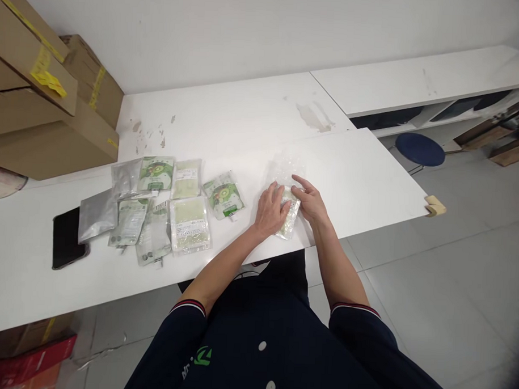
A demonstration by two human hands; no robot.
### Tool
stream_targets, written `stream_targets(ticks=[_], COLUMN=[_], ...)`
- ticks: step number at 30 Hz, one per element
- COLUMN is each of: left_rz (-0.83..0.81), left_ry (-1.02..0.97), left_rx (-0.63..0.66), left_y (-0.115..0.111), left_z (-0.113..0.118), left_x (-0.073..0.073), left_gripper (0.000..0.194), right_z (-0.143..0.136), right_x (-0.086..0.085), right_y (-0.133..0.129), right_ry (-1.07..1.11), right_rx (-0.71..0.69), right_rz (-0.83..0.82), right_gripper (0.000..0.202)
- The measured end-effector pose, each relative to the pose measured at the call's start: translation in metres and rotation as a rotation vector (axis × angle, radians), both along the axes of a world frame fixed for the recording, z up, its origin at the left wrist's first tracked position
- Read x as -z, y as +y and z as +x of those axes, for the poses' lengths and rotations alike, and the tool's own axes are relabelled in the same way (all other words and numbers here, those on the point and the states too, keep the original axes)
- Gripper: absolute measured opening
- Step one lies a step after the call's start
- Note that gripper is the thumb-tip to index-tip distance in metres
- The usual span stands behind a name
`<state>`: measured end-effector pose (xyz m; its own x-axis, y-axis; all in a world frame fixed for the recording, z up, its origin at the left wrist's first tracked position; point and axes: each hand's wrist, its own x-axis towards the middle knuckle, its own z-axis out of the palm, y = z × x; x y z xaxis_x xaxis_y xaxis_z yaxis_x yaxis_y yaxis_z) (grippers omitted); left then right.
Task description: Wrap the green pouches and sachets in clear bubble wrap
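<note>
Cardboard boxes (41, 96) stood cut off at the left edge, and a dark phone (66, 239) lay on the white table (370, 181). Beside it spread silver and green pouches (157, 208), their print too small to read. The left hand (271, 211) lay flat on a small clear packet (289, 218), covering much of it. The right hand (309, 199) touched its other edge, fingers loosely spread, its grip closed on nothing. A crinkled clear bag (286, 167) lay just behind.
</note>
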<state>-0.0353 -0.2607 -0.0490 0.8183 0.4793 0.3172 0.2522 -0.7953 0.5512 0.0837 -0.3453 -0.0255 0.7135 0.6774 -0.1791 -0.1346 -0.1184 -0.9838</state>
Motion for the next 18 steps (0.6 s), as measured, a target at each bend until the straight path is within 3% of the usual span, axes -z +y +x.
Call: stream_targets(ticks=[2,4,7,9,11,13,16,18], left_rz=[-0.156,-0.338,-0.633,-0.745,-0.704,-0.553,-0.283,-0.099], left_ry=[-0.09,-0.161,-0.209,-0.199,-0.175,-0.142,-0.126,-0.188], left_rx=[-0.081,-0.077,0.192,0.343,0.35,0.285,0.241,0.24], left_y=[0.008,0.022,0.045,0.057,0.062,0.06,0.047,0.037], left_z=[-0.001,-0.002,-0.007,-0.014,-0.023,-0.033,-0.047,-0.054], left_x=[-0.005,-0.013,-0.03,-0.043,-0.056,-0.07,-0.085,-0.091], left_gripper=[0.05,0.05,0.063,0.07,0.07,0.065,0.056,0.051], right_z=[-0.003,-0.004,-0.001,0.002,0.003,0.002,-0.007,-0.015], right_x=[-0.002,-0.004,-0.014,-0.027,-0.041,-0.055,-0.071,-0.078], right_y=[0.002,0.002,-0.002,-0.007,-0.011,-0.016,-0.021,-0.025], right_ry=[-0.015,-0.05,-0.112,-0.147,-0.192,-0.274,-0.519,-0.75], right_rx=[0.009,-0.009,-0.097,-0.21,-0.332,-0.407,-0.41,-0.359], right_rz=[0.068,0.113,0.152,0.143,0.061,-0.073,-0.221,-0.223], right_gripper=[0.066,0.061,0.057,0.064,0.075,0.076,0.055,0.038])
